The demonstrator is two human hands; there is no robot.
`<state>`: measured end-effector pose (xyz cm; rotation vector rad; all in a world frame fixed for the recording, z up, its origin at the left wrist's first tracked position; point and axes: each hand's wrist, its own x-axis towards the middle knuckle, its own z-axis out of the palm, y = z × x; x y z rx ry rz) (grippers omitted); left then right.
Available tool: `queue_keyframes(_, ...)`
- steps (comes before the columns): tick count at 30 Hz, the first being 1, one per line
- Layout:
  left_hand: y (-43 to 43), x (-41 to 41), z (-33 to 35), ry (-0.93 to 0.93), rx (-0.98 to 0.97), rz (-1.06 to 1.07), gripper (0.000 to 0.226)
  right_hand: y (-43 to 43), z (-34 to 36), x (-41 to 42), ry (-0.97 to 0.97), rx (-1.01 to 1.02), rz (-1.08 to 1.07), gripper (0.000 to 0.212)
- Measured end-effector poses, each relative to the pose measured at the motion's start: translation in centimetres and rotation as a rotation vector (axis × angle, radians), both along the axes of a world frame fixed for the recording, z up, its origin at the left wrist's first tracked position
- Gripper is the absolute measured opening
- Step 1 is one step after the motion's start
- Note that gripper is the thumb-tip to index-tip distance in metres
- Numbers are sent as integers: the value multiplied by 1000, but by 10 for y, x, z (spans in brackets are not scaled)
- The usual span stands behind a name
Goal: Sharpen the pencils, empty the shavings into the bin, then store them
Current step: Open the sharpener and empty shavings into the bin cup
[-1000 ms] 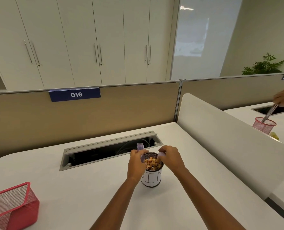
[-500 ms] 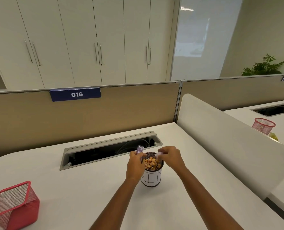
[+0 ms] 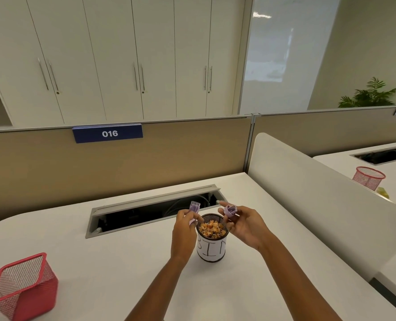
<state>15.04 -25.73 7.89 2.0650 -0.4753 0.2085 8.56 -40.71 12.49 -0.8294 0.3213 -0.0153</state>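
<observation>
We are looking down at a white desk (image 3: 123, 262) from the head camera, with both of our bare hands raised over a small round bin (image 3: 212, 242) at the lower centre of the frame. The bin is standing upright on the desk, wearing a white paper label with hand-drawn letters, and it is holding a heap of orange-brown pencil shavings (image 3: 212, 228) up to its rim.

Our left hand (image 3: 185, 230), just left of the bin, is pinching the translucent purple sharpener container (image 3: 194, 210) between fingers and thumb, its open end pointing up. Our right hand (image 3: 243, 224), just right of the bin, is gripping the purple sharpener cap (image 3: 230, 210) in its fingertips, held apart from the container.

At the lower left of the frame a red mesh holder (image 3: 23, 286) is sitting tilted on the desk, well apart from the bin. Behind the bin an open cable tray (image 3: 153, 209) is cutting across the desk. A second red mesh cup (image 3: 369, 178) is standing on the neighbouring desk at the right edge.
</observation>
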Motion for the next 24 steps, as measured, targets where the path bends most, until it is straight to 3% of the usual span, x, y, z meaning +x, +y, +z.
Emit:
queue_keyframes(9,1,0,-5,24,-32,-10,16,-2,0,0,-74,-119,39,30)
queue_keyframes(15,-5,-8,5,40,-153,-88,15,-1,-4,2,-83,-315,21,25)
queue_keyframes(20,-15,-16,16,-1,-176,-192,41,5,-12,6,-77,-329,-19,25)
queue_keyframes(24,-17,-14,15,-73,-117,-185,41,9,-13,5,-70,-315,-8,16)
